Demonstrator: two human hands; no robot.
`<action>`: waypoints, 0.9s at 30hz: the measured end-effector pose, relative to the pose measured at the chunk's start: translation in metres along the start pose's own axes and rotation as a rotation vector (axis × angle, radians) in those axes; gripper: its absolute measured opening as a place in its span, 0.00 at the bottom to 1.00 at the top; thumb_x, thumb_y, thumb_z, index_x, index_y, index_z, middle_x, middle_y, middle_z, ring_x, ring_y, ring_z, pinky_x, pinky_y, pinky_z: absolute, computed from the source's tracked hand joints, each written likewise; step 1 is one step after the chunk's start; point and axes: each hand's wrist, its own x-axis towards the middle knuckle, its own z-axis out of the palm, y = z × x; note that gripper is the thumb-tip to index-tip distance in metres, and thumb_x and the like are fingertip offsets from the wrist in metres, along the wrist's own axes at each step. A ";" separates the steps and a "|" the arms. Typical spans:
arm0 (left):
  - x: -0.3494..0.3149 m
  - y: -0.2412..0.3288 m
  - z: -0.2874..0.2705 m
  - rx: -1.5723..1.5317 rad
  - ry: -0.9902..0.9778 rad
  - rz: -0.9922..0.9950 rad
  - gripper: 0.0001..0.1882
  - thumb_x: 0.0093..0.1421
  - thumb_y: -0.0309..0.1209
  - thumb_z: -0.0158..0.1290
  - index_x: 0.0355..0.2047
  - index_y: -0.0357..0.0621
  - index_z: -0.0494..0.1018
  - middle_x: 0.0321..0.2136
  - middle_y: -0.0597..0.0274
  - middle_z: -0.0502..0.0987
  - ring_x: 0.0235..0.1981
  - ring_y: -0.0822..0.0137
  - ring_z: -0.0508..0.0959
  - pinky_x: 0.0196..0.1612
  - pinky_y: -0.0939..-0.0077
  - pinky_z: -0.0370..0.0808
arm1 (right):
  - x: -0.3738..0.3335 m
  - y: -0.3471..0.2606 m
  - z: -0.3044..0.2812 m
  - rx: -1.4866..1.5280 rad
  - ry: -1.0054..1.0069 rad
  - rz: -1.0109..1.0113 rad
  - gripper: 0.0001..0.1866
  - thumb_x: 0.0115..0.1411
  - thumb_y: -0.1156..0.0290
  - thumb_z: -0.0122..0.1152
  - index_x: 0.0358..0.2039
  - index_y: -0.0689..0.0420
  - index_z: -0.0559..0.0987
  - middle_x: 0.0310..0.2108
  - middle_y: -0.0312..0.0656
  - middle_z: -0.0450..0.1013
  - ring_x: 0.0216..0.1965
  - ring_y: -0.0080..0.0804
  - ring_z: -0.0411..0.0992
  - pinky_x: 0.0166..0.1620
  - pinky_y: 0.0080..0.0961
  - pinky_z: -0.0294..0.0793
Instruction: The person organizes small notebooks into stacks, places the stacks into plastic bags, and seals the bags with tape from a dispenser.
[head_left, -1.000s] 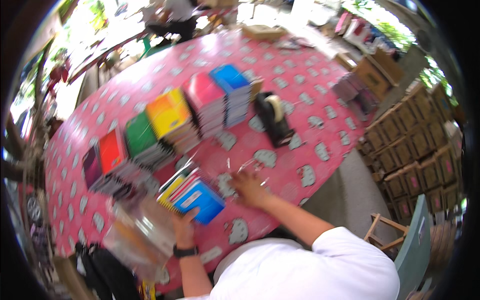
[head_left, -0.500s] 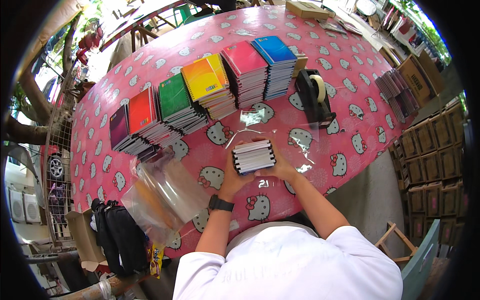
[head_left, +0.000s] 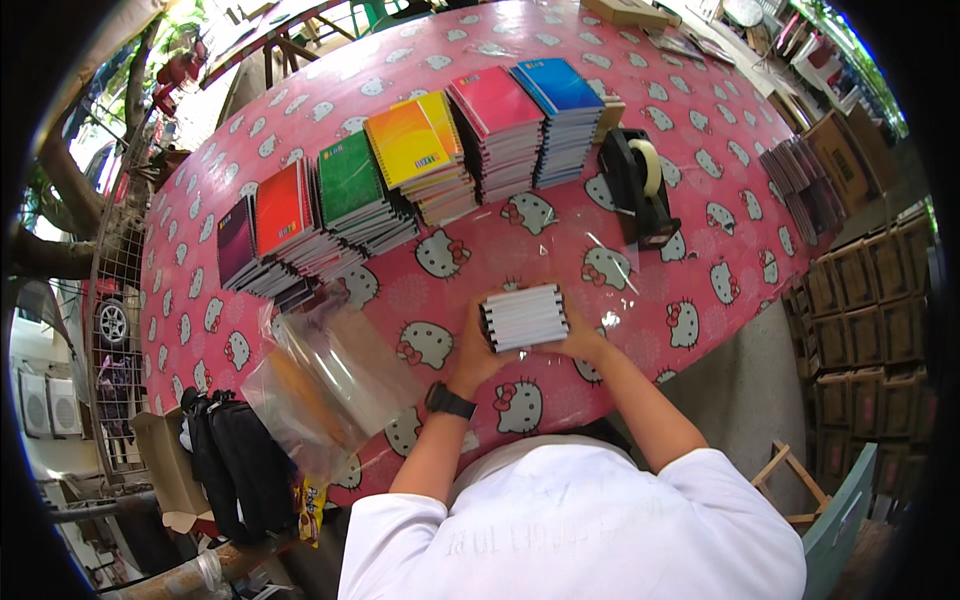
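Note:
Between my two hands is a small stack of spiral notebooks (head_left: 526, 318), with white page edges and black binding showing on its sides. My left hand (head_left: 476, 345) is wrapped round the stack's left side, and my right hand (head_left: 582, 325) grips its right side. Some of my fingers are hidden behind the stack. Beneath and beyond it, a clear plastic piece (head_left: 618, 262) catches the light on the table. Stacks of notebooks stand in a slanting row farther off: purple (head_left: 237, 240), red (head_left: 284, 213), green (head_left: 350, 186), yellow (head_left: 412, 142), pink (head_left: 495, 103) and blue (head_left: 557, 88).
The table wears a pink cat-patterned cover (head_left: 440, 300). A black tape dispenser (head_left: 640, 190) stands right of the blue stack. Clear plastic bags (head_left: 335, 370) lie to the left, near a black bag (head_left: 235, 460). More notebooks (head_left: 800, 190) and stacked brown boxes (head_left: 865, 300) are at right.
The held notebook stack has moved slightly right, and its tilt has changed so the page edges look more even. Both hands still grip it.

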 end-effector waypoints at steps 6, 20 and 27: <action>0.018 0.006 -0.025 0.500 -0.125 0.039 0.45 0.34 0.26 0.66 0.55 0.42 0.59 0.50 0.51 0.66 0.55 0.55 0.66 0.57 0.61 0.62 | 0.003 -0.016 -0.006 -0.032 0.156 0.233 0.45 0.36 0.76 0.76 0.54 0.62 0.60 0.49 0.46 0.68 0.50 0.33 0.68 0.54 0.29 0.67; -0.005 0.028 0.003 0.121 0.052 -0.041 0.50 0.38 0.23 0.65 0.60 0.41 0.49 0.55 0.54 0.63 0.57 0.63 0.63 0.58 0.66 0.63 | 0.000 -0.032 -0.010 0.033 -0.042 0.241 0.46 0.34 0.76 0.76 0.55 0.57 0.63 0.50 0.43 0.67 0.54 0.33 0.65 0.57 0.31 0.63; -0.010 -0.007 0.011 0.075 0.047 0.040 0.42 0.45 0.21 0.64 0.57 0.39 0.52 0.50 0.57 0.68 0.51 0.64 0.70 0.54 0.68 0.68 | 0.000 0.002 -0.019 -0.416 -0.172 0.052 0.49 0.37 0.66 0.75 0.60 0.53 0.60 0.59 0.48 0.59 0.59 0.48 0.56 0.60 0.40 0.56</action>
